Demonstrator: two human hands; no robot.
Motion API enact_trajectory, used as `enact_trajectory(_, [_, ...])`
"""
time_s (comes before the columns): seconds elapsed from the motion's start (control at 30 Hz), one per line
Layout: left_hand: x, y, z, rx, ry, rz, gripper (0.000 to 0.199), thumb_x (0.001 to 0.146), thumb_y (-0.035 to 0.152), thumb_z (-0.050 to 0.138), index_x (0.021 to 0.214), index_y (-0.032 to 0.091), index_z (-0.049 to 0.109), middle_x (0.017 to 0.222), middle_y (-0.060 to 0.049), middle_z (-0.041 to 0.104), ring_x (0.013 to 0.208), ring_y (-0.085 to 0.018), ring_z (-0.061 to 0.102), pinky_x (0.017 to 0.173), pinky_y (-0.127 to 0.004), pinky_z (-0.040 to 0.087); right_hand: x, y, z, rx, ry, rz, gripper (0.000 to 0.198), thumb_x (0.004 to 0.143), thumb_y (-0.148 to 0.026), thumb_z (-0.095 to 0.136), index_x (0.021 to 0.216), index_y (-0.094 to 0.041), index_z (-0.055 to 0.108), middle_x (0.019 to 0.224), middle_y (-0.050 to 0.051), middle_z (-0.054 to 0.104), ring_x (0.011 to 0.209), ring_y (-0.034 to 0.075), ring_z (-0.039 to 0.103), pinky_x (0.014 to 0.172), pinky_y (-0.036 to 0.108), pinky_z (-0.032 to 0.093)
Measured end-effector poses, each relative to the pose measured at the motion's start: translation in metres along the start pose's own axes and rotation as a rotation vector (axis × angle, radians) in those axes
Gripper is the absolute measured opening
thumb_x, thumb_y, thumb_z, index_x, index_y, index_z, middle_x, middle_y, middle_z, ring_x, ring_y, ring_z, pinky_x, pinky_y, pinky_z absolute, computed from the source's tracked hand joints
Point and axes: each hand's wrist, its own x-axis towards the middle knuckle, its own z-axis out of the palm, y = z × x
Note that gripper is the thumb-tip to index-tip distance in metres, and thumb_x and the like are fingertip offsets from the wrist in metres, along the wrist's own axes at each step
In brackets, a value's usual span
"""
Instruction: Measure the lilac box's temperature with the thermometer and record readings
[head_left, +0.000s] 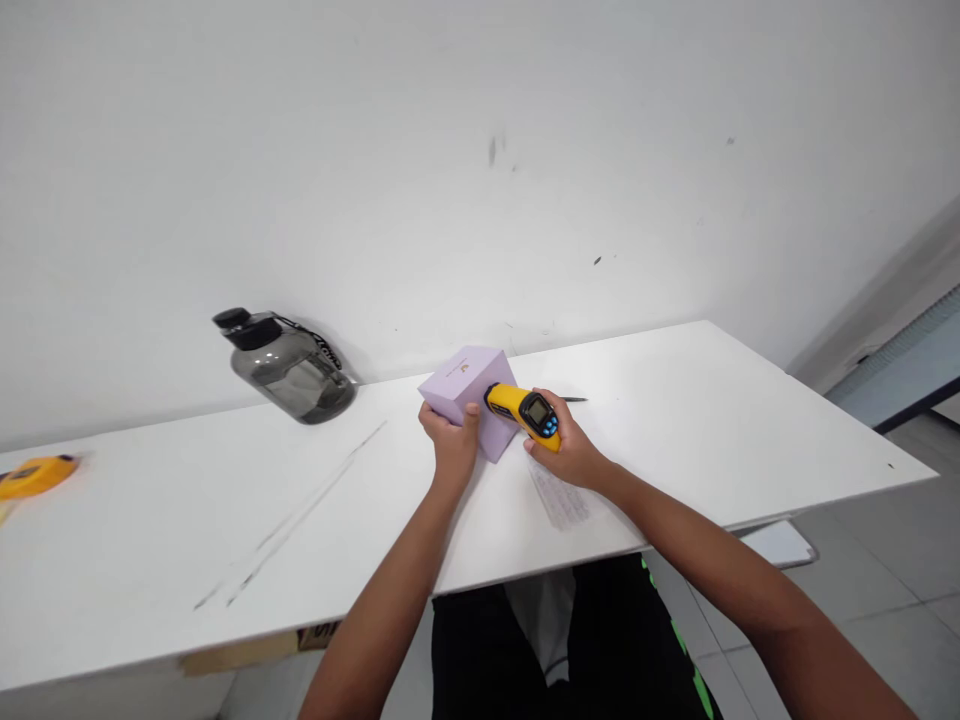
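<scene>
My left hand (pixel 452 440) grips the near left side of a lilac box (pixel 469 385), which stands on the white table with a small gold mark on its top. In my right hand (pixel 574 448) is a yellow and black infrared thermometer (pixel 525 410), its small screen and blue buttons facing up. The thermometer's front end is at the box's right face; whether it touches cannot be told. A sheet with handwriting (pixel 561 495) lies under my right hand, partly covered. Behind that hand the dark tip of a pen-like thing (pixel 574 399) sticks out.
A grey see-through water bottle (pixel 296 370) with a black cap leans at the back left by the wall. A yellow-orange object (pixel 36 477), cut off by the frame, lies at the table's far left. Dark streaks mark the white tabletop (pixel 225 520).
</scene>
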Motion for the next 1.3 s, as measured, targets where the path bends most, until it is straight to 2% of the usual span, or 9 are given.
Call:
enact_trajectory(0.23, [0.0017,0.0044,-0.0019,-0.026,-0.011,-0.024,0.094,0.065,0.088,0.074,0.123,0.023,0.038,0.139,-0.020,0.049,0.132,-0.035,0.057,0.109,-0.053,0.051,-0.0014,0.0050,-0.0004,-0.023,-0.060,0.042,0.078,0.086,-0.038,0.080,0.155,-0.028,0.044,0.149,0.014,0.060,0.132,0.032,0.063,0.116,0.052,0.048])
enact_trajectory(0.37, [0.0023,0.0056,-0.0028,-0.039,-0.022,-0.025,0.097,0.063,0.090,0.074,0.123,0.022,0.039,0.138,-0.021,0.051,0.131,-0.036,0.058,0.111,-0.054,0.051,-0.0012,0.0035,-0.0002,-0.005,-0.062,0.042,0.080,0.086,-0.039,0.080,0.155,-0.026,0.043,0.148,0.016,0.061,0.132,0.031,0.063,0.116,0.052,0.048])
enact_trajectory(0.6, [0.0031,0.0051,-0.0032,-0.030,-0.029,-0.018,0.102,0.060,0.095,0.072,0.123,0.022,0.041,0.137,-0.020,0.053,0.131,-0.036,0.059,0.112,-0.055,0.051,-0.0013,0.0026,-0.0014,-0.031,-0.087,0.074,0.079,0.088,-0.038,0.078,0.157,-0.027,0.040,0.138,0.014,0.066,0.120,0.030,0.068,0.108,0.051,0.053])
enact_trajectory(0.73, [0.0027,0.0053,-0.0037,-0.020,-0.031,-0.006,0.100,0.063,0.094,0.072,0.125,0.021,0.042,0.137,-0.020,0.053,0.132,-0.036,0.059,0.112,-0.053,0.051,-0.0015,0.0044,-0.0019,-0.017,-0.080,0.074,0.074,0.087,-0.037,0.079,0.152,-0.028,0.046,0.135,0.012,0.068,0.119,0.029,0.068,0.106,0.050,0.054])
enact_trajectory(0.9, [0.0022,0.0063,-0.0045,-0.019,-0.036,-0.006,0.099,0.063,0.093,0.072,0.124,0.020,0.043,0.135,-0.019,0.054,0.131,-0.036,0.060,0.110,-0.051,0.054,-0.0017,0.0037,-0.0015,0.042,-0.059,0.092,0.070,0.084,-0.037,0.082,0.147,-0.029,0.053,0.128,0.010,0.071,0.114,0.029,0.068,0.095,0.044,0.059])
enact_trajectory(1.1, [0.0029,0.0059,-0.0050,-0.028,-0.039,-0.004,0.097,0.063,0.093,0.073,0.123,0.022,0.043,0.134,-0.018,0.055,0.131,-0.035,0.060,0.108,-0.051,0.054,-0.0021,0.0045,-0.0021,-0.027,-0.082,0.109,0.077,0.086,-0.038,0.081,0.153,-0.028,0.046,0.131,0.011,0.071,0.115,0.029,0.069,0.104,0.049,0.055])
enact_trajectory(1.3, [0.0036,0.0037,-0.0047,-0.023,-0.026,0.006,0.096,0.063,0.094,0.072,0.120,0.023,0.043,0.132,-0.017,0.055,0.130,-0.034,0.060,0.109,-0.051,0.053,-0.0028,0.0068,-0.0032,0.017,-0.105,0.121,0.078,0.087,-0.037,0.081,0.155,-0.029,0.043,0.135,0.012,0.070,0.122,0.030,0.069,0.106,0.050,0.055])
